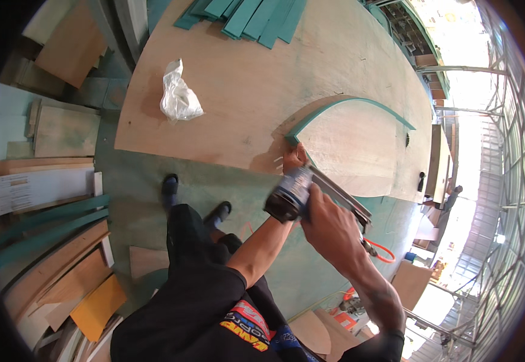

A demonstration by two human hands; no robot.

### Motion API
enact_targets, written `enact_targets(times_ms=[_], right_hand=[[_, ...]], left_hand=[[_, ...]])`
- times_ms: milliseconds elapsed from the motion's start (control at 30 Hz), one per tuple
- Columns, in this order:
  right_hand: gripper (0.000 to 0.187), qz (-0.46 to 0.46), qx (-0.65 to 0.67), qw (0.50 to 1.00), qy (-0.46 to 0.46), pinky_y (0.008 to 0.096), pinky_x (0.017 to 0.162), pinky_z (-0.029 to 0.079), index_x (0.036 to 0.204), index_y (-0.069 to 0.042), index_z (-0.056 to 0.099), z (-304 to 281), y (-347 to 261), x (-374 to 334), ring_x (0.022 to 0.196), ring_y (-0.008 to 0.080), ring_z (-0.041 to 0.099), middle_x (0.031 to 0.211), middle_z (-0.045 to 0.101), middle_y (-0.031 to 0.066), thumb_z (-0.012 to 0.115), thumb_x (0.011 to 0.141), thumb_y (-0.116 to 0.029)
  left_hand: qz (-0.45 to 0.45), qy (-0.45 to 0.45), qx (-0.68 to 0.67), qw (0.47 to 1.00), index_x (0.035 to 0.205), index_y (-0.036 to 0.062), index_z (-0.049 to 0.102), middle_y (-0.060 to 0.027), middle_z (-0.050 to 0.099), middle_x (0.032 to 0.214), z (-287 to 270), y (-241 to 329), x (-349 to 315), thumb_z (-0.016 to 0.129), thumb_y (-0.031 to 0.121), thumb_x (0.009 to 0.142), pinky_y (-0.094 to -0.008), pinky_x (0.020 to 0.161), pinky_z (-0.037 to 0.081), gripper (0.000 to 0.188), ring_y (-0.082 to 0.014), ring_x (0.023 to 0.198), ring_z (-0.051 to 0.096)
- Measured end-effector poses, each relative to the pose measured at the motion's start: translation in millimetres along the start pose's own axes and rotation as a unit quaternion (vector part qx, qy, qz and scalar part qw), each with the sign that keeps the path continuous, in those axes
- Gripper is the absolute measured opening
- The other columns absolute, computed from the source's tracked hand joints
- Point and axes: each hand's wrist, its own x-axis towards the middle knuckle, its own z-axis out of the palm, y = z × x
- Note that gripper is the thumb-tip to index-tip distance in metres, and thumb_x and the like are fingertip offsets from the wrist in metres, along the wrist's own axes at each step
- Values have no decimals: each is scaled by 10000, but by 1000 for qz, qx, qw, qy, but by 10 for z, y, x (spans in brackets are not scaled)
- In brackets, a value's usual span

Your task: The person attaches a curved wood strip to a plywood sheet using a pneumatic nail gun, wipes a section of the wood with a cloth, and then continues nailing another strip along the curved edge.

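My right hand (pixel 330 222) is wrapped around the handle of a nail gun (pixel 291 194), dark and grey, with a long metal magazine and an orange air hose (pixel 384 253) at its rear. Its nose end lies close to my left hand (pixel 295 158), which is closed around the corner of a green wooden frame (pixel 359 101). One strip of that frame bends in an arc over the table. A second strip runs from the gripped corner toward me, largely hidden behind the nail gun. Whether the nose touches the wood is hidden.
The frame lies at the near edge of a large plywood table (pixel 226 120). A crumpled white plastic bag (pixel 179 93) and several green strips (pixel 256 21) rest on it. Wooden boards (pixel 63 130) stack up at the left. A small black object (pixel 421 181) sits near the right end.
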Motion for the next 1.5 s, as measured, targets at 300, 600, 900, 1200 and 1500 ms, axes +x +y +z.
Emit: enact_targets(times_ms=[300,600,900,1200,1500], right_hand=[[144,-150,-318,936,35,285,587,604,943,14,674,849,-164,1014,750,189,766,843,738,122,657,860,-102],[108,-141,-379,914,33,332,658,629,940,-4,674,1158,-36,1295,815,235,781,895,759,143,650,866,-79],[122,-126,-350,928,18,384,700,632,964,-23,697,1072,30,1377,866,262,782,946,763,154,649,878,-95],[156,-92,-298,950,23,357,721,628,977,-31,751,1114,64,1592,883,255,778,981,754,145,695,854,-108],[162,-67,-274,959,40,323,701,623,976,-25,757,1062,-78,1590,900,239,776,1001,753,155,693,860,-119]], left_hand=[[-81,-27,18,996,1044,2,755,-232,716,847,-118,97,-267,520,612,1015,-516,747,564,654,-438,813,704],[-108,-18,5,994,1035,1,751,-234,715,846,-141,132,-310,519,607,1016,-519,747,564,649,-439,814,704],[-108,-18,12,994,1026,0,748,-237,715,844,-115,146,-363,519,602,1018,-522,746,563,644,-441,814,704],[-83,-37,18,996,1017,-1,745,-239,714,843,147,50,-438,518,597,1020,-525,746,563,639,-442,815,704],[-82,-42,57,994,1008,-2,742,-242,713,841,48,-26,-446,518,592,1022,-528,745,563,634,-444,815,704]])
